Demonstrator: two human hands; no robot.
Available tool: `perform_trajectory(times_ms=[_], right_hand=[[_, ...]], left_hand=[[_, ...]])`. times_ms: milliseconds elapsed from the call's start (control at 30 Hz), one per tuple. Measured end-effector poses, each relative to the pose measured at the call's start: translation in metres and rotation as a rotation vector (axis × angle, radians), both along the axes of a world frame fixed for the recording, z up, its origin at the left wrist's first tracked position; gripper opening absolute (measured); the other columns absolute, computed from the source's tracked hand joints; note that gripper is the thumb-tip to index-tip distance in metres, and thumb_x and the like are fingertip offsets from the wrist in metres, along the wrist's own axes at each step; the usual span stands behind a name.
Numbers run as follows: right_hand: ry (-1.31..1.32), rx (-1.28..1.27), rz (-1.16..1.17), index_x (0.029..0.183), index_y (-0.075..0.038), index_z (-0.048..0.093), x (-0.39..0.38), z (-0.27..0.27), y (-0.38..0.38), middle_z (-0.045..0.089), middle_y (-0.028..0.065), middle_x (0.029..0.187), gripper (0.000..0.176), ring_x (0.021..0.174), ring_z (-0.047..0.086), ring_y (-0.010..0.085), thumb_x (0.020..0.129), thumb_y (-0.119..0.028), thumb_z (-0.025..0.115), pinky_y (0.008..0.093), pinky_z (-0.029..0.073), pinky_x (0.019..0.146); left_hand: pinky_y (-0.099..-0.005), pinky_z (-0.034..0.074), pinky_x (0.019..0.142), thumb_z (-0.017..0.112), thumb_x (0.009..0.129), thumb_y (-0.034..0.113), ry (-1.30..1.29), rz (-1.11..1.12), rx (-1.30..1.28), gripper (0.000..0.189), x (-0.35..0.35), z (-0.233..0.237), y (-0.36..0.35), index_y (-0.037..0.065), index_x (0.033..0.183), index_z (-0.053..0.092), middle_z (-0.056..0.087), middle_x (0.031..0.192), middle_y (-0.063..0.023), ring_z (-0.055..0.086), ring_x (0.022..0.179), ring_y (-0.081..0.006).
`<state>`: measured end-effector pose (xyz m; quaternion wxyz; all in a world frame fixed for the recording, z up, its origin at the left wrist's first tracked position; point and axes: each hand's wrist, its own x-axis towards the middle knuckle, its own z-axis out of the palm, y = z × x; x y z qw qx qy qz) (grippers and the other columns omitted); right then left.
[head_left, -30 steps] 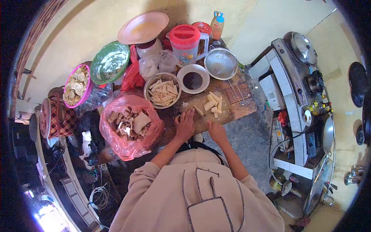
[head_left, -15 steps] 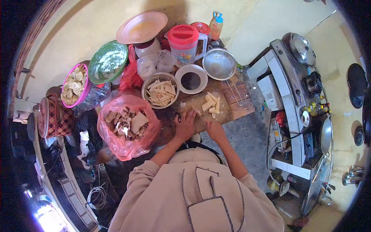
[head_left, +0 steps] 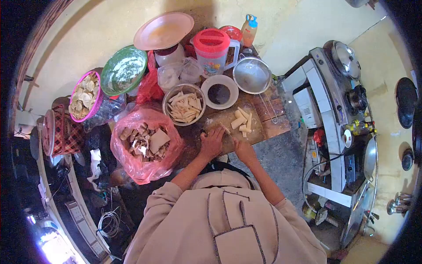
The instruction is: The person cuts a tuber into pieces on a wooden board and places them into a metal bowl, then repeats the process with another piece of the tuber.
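Observation:
A wooden cutting board (head_left: 257,132) lies at the table's front edge, with several peeled, pale vegetable pieces (head_left: 241,119) on its right half. My left hand (head_left: 212,144) rests on the board's left part, its fingers pressed down at a pale vegetable strip (head_left: 226,129). Just right of it, my right hand (head_left: 244,152) is closed at the board's near edge; what it grips is hidden. Behind the board stands a metal bowl (head_left: 165,115) full of pale cut sticks (head_left: 185,107). A pink plastic bag (head_left: 169,163) holding brown peelings (head_left: 147,141) sits left of my left hand.
A white bowl of dark liquid (head_left: 233,97), a strainer (head_left: 252,75) and a red-lidded pitcher (head_left: 212,53) stand behind the board. Farther left are a green basin (head_left: 124,69) and a pink-rimmed basket of slices (head_left: 85,96). A stove (head_left: 327,81) stands right, across the floor.
The view has shifted slightly. Both hands stay at the board in nearly the same places, and the pale pieces have not visibly moved.

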<state>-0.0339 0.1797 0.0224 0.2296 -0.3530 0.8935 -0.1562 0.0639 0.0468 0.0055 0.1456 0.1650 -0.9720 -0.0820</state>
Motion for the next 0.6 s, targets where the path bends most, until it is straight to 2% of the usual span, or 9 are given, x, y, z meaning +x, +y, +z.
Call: perform_trajectory(times_ms=[67,167,267,367,467,567,600], right_hand=[[0.035,-0.037,0.035,0.074,0.005,0.059,0.004,0.03,-0.006,0.057,0.0271,0.072,0.052,0.069,0.056,0.043,0.09,-0.035,0.028,0.0502,0.044,0.064],[0.09,-0.044,0.189,0.073,0.005,0.059,-0.006,-0.003,0.0,0.057,0.0275,0.073,0.054,0.069,0.056,0.043,0.09,-0.035,0.027,0.0501,0.044,0.065],[0.034,-0.013,0.153,0.074,0.006,0.058,-0.006,0.022,-0.008,0.056,0.0281,0.074,0.054,0.07,0.056,0.0432,0.09,-0.035,0.027,0.0502,0.044,0.066],[-0.083,0.068,0.082,0.073,0.008,0.057,-0.011,0.011,-0.012,0.056,0.0284,0.074,0.054,0.072,0.055,0.0433,0.09,-0.034,0.027,0.0502,0.043,0.067],[-0.037,0.076,0.159,0.074,0.008,0.057,-0.01,0.005,-0.014,0.055,0.029,0.073,0.054,0.073,0.055,0.0434,0.09,-0.034,0.027,0.0503,0.043,0.067],[-0.043,0.09,0.137,0.077,0.006,0.057,-0.007,0.027,-0.014,0.056,0.0283,0.074,0.05,0.073,0.054,0.0436,0.09,-0.032,0.027,0.051,0.042,0.066],[-0.049,0.044,0.108,0.077,0.006,0.057,-0.009,0.016,-0.012,0.055,0.0283,0.073,0.049,0.073,0.054,0.0439,0.09,-0.032,0.028,0.0508,0.042,0.066]], left_hand=[[-0.0415,0.029,0.074,0.052,0.065,0.017,-0.008,0.0,-0.01,0.056,0.0,0.0,-0.002,0.012,0.12,0.044,0.048,0.118,-0.0001,0.047,0.096,-0.0146],[-0.0415,0.029,0.074,0.053,0.065,0.017,-0.012,-0.023,0.06,0.054,-0.002,-0.006,-0.006,0.012,0.118,0.046,0.049,0.117,0.0002,0.047,0.096,-0.0141],[-0.041,0.029,0.074,0.054,0.064,0.017,0.033,-0.016,0.028,0.052,-0.004,-0.006,-0.008,0.011,0.116,0.048,0.05,0.115,-0.0001,0.047,0.096,-0.014],[-0.0402,0.029,0.074,0.054,0.063,0.017,0.065,-0.008,0.054,0.051,-0.007,-0.003,-0.009,0.011,0.114,0.049,0.051,0.114,-0.0004,0.048,0.094,-0.0141],[-0.0415,0.028,0.071,0.055,0.062,0.013,-0.003,-0.026,0.149,0.051,-0.005,-0.009,-0.01,0.01,0.112,0.05,0.049,0.12,-0.0026,0.046,0.105,-0.0181],[-0.0388,0.029,0.073,0.055,0.061,0.017,0.013,-0.038,0.126,0.051,-0.006,-0.003,-0.011,0.01,0.112,0.05,0.052,0.111,-0.0001,0.049,0.091,-0.0142],[-0.0399,0.029,0.072,0.054,0.062,0.016,0.021,-0.04,0.124,0.05,-0.007,-0.003,-0.011,0.01,0.112,0.05,0.051,0.114,-0.0008,0.049,0.094,-0.0147]])
